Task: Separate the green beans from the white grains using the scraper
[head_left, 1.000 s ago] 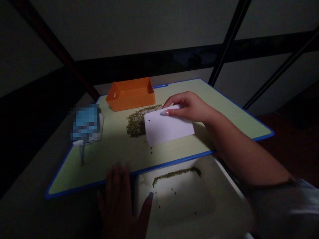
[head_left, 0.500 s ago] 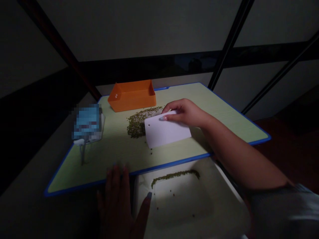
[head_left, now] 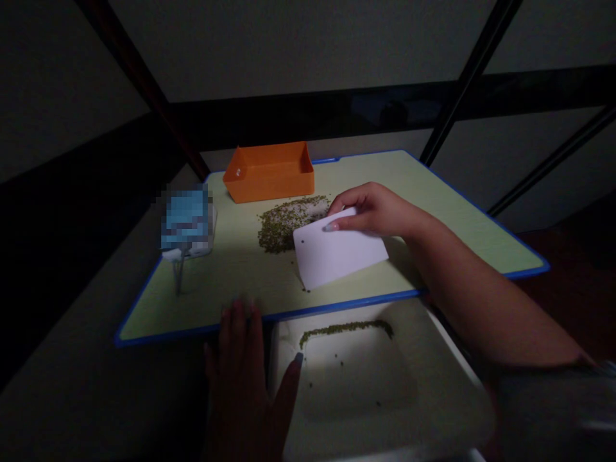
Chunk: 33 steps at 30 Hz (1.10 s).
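My right hand (head_left: pixel 373 208) pinches a white plastic scraper (head_left: pixel 341 251) with a small hole at one corner. The scraper is tilted, its lower left corner low over the table near the front edge. Just behind and left of it spreads a pile of small green beans or seeds (head_left: pixel 276 231). A few loose ones sit by the scraper's corner. My left hand (head_left: pixel 253 385) is open, fingers spread, at the left rim of a white basin (head_left: pixel 356 385); its thumb reaches over the rim. A line of the same green bits (head_left: pixel 346 328) lies along the basin's far inner side.
The basin sits under the front edge of a pale green table (head_left: pixel 231 282) with blue edging. An orange tray (head_left: pixel 274 173) stands behind the pile. At the left are a blurred-out blue object (head_left: pixel 187 218) and a small stand (head_left: pixel 179 273). Panels rise behind the table.
My right hand has drawn the scraper a little toward the table's front edge, away from the pile. My left hand stays by the basin. The whole view has shifted slightly.
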Tool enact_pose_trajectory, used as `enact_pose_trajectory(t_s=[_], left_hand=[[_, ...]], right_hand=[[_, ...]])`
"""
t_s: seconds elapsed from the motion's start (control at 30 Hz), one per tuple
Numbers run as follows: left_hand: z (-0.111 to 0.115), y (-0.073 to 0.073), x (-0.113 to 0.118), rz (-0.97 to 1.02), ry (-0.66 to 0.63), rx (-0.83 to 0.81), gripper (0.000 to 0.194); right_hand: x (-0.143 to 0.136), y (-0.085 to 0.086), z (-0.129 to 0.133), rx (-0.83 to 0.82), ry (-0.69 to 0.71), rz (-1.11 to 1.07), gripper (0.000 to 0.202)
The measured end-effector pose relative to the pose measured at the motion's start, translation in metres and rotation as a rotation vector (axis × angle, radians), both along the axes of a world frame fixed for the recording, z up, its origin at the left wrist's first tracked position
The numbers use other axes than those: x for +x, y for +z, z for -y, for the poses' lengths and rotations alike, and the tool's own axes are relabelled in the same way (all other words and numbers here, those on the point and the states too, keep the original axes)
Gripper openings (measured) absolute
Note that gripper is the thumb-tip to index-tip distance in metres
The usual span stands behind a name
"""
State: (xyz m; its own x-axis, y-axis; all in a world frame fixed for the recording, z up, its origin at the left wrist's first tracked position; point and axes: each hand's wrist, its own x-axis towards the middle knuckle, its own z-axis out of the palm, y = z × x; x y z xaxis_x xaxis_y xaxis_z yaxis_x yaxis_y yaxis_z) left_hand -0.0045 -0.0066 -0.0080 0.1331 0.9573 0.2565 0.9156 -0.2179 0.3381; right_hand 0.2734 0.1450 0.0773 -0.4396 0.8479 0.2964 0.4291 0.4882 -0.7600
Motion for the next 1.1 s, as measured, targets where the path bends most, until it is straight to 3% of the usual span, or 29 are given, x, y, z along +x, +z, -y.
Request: enact_pose_trajectory(t_s=[0.6,0.8,1.1], left_hand=[[-0.006,-0.012,-0.013,-0.006,-0.048,-0.003,0.07],[-0.001,-0.008,-0.004,0.011,-0.008,0.023,0.066],[-0.004,-0.014,-0.01,0.004,-0.026,0.044,0.068]], right_hand=[[-0.007,0.002,0.004,0.052,0.006,-0.104,0.037],[-0.006,0.003,0.006,-0.002,0.024,-0.087,0.037],[-0.005,0.004,0.006,0.037,-0.055,-0.105,0.04]])
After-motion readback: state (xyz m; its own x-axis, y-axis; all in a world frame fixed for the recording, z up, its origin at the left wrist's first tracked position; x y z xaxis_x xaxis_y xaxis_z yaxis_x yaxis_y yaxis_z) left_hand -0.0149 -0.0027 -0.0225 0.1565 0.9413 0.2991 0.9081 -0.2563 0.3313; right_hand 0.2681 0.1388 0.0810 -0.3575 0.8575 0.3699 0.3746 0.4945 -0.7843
